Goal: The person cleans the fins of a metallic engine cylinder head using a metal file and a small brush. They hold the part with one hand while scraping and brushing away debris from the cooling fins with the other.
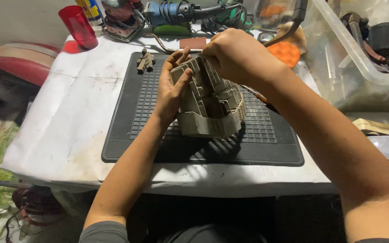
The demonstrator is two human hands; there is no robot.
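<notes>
Beige ribbed plastic housing [210, 101] stands tilted on black gridded rubber mat [149, 108], long axis running away from the person. Left hand [173, 87] clamps its near-left wall; right hand [239, 56] pinches its top edge (fingertips hidden).

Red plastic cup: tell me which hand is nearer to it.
Left. The left hand, gripping the beige ribbed housing, lies closer to the red plastic cup; the right hand is farther right.

one grey ribbed housing [210, 101], one black mat [136, 117], one red cup [78, 26].
</notes>
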